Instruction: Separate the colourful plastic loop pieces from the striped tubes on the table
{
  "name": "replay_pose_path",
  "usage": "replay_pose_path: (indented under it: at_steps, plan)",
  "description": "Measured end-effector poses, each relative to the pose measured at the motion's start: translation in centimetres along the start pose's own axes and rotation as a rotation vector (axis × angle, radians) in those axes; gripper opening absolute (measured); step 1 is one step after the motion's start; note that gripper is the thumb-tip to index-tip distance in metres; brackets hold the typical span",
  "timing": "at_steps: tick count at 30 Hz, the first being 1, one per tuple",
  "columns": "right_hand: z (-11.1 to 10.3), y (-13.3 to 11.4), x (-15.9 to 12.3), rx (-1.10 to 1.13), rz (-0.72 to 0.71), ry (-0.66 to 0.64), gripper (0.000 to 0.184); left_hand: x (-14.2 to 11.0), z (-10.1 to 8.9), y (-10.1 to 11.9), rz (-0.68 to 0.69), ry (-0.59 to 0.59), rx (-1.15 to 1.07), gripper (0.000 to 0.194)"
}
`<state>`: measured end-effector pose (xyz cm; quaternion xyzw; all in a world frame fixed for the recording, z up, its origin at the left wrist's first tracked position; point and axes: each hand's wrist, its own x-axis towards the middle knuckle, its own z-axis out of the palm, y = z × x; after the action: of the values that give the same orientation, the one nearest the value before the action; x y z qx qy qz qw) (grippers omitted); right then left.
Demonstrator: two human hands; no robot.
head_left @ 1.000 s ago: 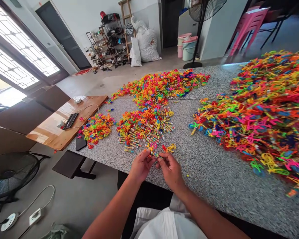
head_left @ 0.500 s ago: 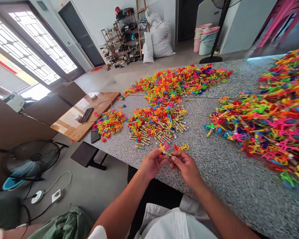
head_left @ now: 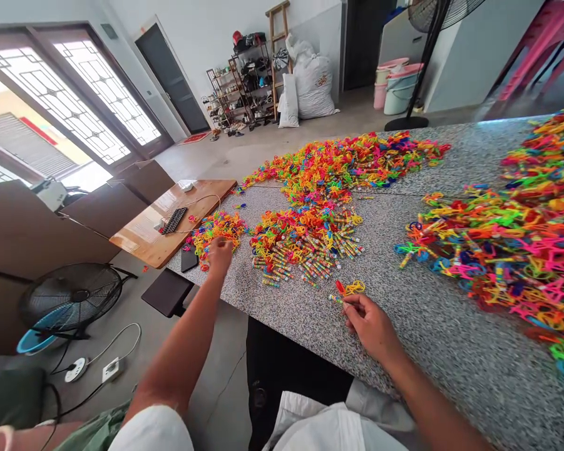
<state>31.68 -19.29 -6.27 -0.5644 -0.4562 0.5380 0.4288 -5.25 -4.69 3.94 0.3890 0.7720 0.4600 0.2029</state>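
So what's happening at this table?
Someone is working bare-handed at a speckled table with heaps of small, bright pieces. The left hand is down at the small heap on the left; whether it grips anything can't be made out. The right hand pinches a little patterned stick near the front edge, beside a yellow looped piece. Many similar sticks lie in the middle heap, and the biggest heap is at right.

A person [head_left: 183, 351] wears a white top [head_left: 338, 432] with a short left sleeve [head_left: 153, 432] and pale grey fabric [head_left: 380, 413] at the waist. Black legwear [head_left: 291, 363] shows a small round detail [head_left: 260, 396]. The left hand [head_left: 220, 254] and right hand [head_left: 369, 322] are bare.
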Motion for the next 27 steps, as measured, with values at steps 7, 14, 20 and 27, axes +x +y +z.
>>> replay_pose_path:
  at_steps: [7,14,20,27]
  plan:
    - [-1.9,-0.7,-0.1,-0.136,-0.047,0.224,0.023,-14.4,9.6,1.0,0.49,-0.656,-0.013,0.017]
    - [-5.0,-1.1,-0.8,-0.018,0.007,0.306,0.029,-21.3,14.3,2.5,0.571,-0.824,0.082,0.012]
    - [-5.3,-1.9,-1.6,0.058,-0.033,0.289,0.033,-21.2,15.1,2.4,0.693,-0.825,0.169,0.011]
    - [-5.4,-4.5,-1.8,0.08,-0.19,0.162,0.029,-20.5,12.4,3.8,0.409,-1.171,-0.032,0.005]
